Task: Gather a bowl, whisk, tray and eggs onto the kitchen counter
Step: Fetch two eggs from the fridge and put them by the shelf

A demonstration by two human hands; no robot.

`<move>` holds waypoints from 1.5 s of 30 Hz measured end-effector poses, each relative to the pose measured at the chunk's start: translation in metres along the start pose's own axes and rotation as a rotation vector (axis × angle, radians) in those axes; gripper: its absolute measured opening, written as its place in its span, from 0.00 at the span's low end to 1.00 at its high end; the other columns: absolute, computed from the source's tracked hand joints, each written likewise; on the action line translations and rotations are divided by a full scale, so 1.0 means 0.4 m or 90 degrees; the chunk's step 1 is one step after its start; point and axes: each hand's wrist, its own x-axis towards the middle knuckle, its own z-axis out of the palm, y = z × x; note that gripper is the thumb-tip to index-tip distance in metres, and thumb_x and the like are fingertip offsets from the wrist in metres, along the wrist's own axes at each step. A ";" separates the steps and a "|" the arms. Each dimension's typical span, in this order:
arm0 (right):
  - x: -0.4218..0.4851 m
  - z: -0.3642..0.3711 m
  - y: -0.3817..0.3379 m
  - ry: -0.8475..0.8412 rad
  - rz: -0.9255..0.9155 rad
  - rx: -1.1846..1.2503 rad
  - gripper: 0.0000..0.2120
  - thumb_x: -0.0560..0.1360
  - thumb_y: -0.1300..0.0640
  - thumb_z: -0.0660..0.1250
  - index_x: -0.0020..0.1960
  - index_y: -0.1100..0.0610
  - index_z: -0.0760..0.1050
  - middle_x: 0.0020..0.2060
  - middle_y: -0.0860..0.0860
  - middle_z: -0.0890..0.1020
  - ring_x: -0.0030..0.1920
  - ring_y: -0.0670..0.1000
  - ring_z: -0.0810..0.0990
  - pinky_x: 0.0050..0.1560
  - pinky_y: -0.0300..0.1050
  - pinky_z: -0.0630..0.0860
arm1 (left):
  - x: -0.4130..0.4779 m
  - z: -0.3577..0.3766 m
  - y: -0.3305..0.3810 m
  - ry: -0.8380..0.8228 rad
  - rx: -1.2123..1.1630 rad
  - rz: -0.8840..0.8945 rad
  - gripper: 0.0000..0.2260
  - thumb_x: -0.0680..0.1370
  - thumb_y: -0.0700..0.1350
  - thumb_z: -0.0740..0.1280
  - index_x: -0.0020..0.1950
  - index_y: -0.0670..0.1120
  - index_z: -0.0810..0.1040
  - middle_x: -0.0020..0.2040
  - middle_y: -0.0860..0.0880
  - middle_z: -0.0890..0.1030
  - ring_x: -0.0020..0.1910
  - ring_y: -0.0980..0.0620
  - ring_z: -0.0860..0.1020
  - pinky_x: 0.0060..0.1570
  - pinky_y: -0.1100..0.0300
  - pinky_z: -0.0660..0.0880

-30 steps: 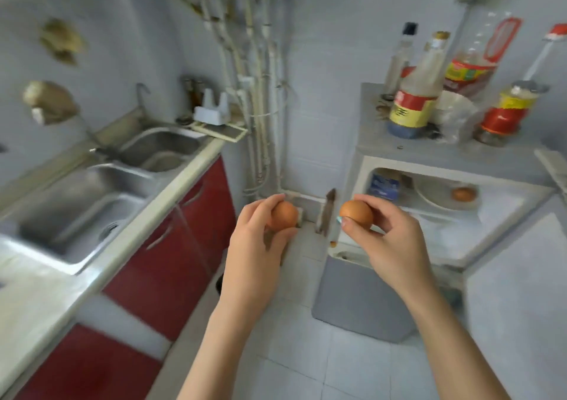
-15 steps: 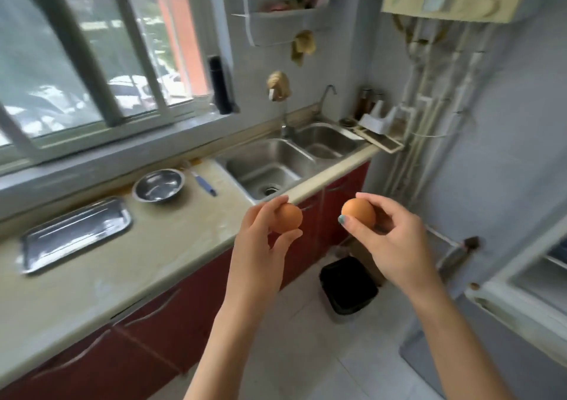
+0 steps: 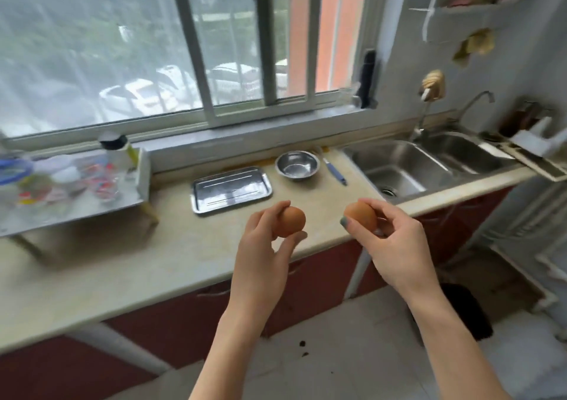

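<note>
A brown egg [image 3: 290, 221] is pinched between thumb and fingertips of the left hand [image 3: 260, 246], and a second egg [image 3: 360, 215] is gripped likewise by the right hand [image 3: 395, 246]. Both are held in the air above the front edge of the counter [image 3: 184, 255]. Set on that counter are the steel tray [image 3: 231, 189], the steel bowl [image 3: 297, 165] just beside it, and a blue-handled utensil [image 3: 334, 171], judged to be the whisk, between bowl and sink [image 3: 399, 169]. The eggs are best lowered gently into the tray or bowl, where rolling would be stopped by a rim, and released only once each shell is at rest. No brand or writing can be read; the things on the rack [image 3: 76, 191] at the left are too blurred.
</note>
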 end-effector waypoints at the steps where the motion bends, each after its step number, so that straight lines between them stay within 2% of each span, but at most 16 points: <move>1: 0.001 0.041 -0.011 -0.018 -0.003 0.010 0.16 0.68 0.52 0.76 0.54 0.46 0.78 0.46 0.40 0.82 0.49 0.41 0.80 0.43 0.25 0.74 | 0.001 -0.035 -0.019 0.013 0.002 -0.006 0.21 0.72 0.44 0.74 0.63 0.55 0.75 0.54 0.60 0.75 0.52 0.64 0.75 0.54 0.67 0.74; 4: 0.011 0.174 -0.043 -0.083 -0.014 0.017 0.14 0.68 0.51 0.76 0.51 0.43 0.77 0.46 0.40 0.81 0.49 0.40 0.79 0.41 0.23 0.73 | 0.007 -0.142 -0.079 0.065 0.011 -0.026 0.20 0.72 0.44 0.74 0.62 0.55 0.75 0.53 0.59 0.76 0.51 0.61 0.77 0.54 0.61 0.76; 8: 0.030 0.330 -0.077 -0.156 -0.037 0.023 0.15 0.68 0.51 0.76 0.53 0.45 0.77 0.47 0.41 0.81 0.50 0.41 0.80 0.43 0.24 0.73 | 0.015 -0.253 -0.158 0.123 0.034 -0.062 0.20 0.73 0.46 0.73 0.63 0.54 0.74 0.54 0.58 0.76 0.52 0.60 0.77 0.55 0.59 0.76; 13: 0.080 0.549 -0.092 -0.244 -0.054 0.037 0.18 0.68 0.51 0.76 0.56 0.46 0.78 0.49 0.42 0.82 0.50 0.41 0.80 0.44 0.26 0.75 | 0.043 -0.381 -0.267 0.196 0.054 -0.114 0.19 0.73 0.46 0.73 0.60 0.60 0.73 0.54 0.59 0.76 0.52 0.61 0.77 0.55 0.61 0.75; 17: 0.141 0.722 -0.098 -0.297 -0.075 0.049 0.18 0.68 0.51 0.76 0.56 0.47 0.78 0.48 0.41 0.81 0.50 0.41 0.80 0.45 0.28 0.76 | 0.107 -0.472 -0.369 0.252 0.077 -0.148 0.20 0.72 0.46 0.73 0.62 0.56 0.74 0.55 0.57 0.77 0.52 0.60 0.78 0.55 0.60 0.76; 21: 0.208 0.889 -0.087 -0.335 -0.076 0.056 0.20 0.68 0.50 0.76 0.57 0.50 0.78 0.48 0.43 0.82 0.48 0.43 0.81 0.45 0.33 0.77 | 0.186 -0.546 -0.463 0.284 0.097 -0.172 0.20 0.73 0.45 0.73 0.63 0.54 0.75 0.55 0.56 0.77 0.52 0.60 0.78 0.54 0.64 0.75; 25: 0.266 1.034 -0.049 -0.367 -0.045 0.049 0.19 0.68 0.50 0.76 0.57 0.49 0.78 0.48 0.44 0.82 0.48 0.44 0.81 0.44 0.32 0.77 | 0.260 -0.592 -0.561 0.283 0.110 -0.213 0.19 0.73 0.45 0.73 0.62 0.57 0.74 0.54 0.57 0.76 0.51 0.60 0.77 0.52 0.68 0.74; 31: 0.331 1.184 0.032 -0.400 0.018 0.036 0.17 0.68 0.52 0.77 0.55 0.50 0.78 0.46 0.44 0.82 0.48 0.45 0.81 0.45 0.33 0.77 | 0.327 -0.623 -0.709 0.266 0.117 -0.269 0.19 0.71 0.46 0.74 0.61 0.55 0.76 0.53 0.59 0.76 0.51 0.61 0.77 0.51 0.66 0.75; 36: 0.356 1.278 0.086 -0.418 0.081 0.012 0.15 0.68 0.53 0.77 0.53 0.52 0.80 0.46 0.46 0.83 0.46 0.45 0.81 0.42 0.30 0.76 | 0.352 -0.643 -0.828 0.230 0.124 -0.345 0.19 0.70 0.50 0.75 0.59 0.55 0.77 0.51 0.59 0.77 0.49 0.61 0.77 0.49 0.63 0.76; 39: 0.356 1.335 0.116 -0.434 0.161 0.019 0.07 0.70 0.53 0.75 0.46 0.48 0.79 0.42 0.46 0.83 0.42 0.45 0.81 0.43 0.34 0.76 | 0.369 -0.654 -0.905 0.193 0.119 -0.402 0.18 0.69 0.52 0.76 0.56 0.54 0.78 0.50 0.59 0.78 0.48 0.61 0.77 0.47 0.62 0.76; 41: 0.352 1.367 0.134 -0.452 0.231 0.045 0.04 0.71 0.54 0.74 0.42 0.48 0.79 0.40 0.48 0.83 0.40 0.46 0.80 0.42 0.42 0.78 | 0.381 -0.661 -0.948 0.170 0.095 -0.445 0.17 0.68 0.52 0.76 0.55 0.53 0.78 0.50 0.57 0.80 0.48 0.60 0.78 0.48 0.65 0.75; 45: 0.346 1.436 0.177 -0.444 0.367 0.051 0.03 0.73 0.55 0.73 0.43 0.53 0.80 0.39 0.51 0.82 0.41 0.48 0.80 0.45 0.44 0.78 | 0.418 -0.675 -1.027 0.116 0.058 -0.507 0.14 0.69 0.52 0.76 0.52 0.53 0.78 0.47 0.55 0.82 0.44 0.58 0.79 0.45 0.66 0.73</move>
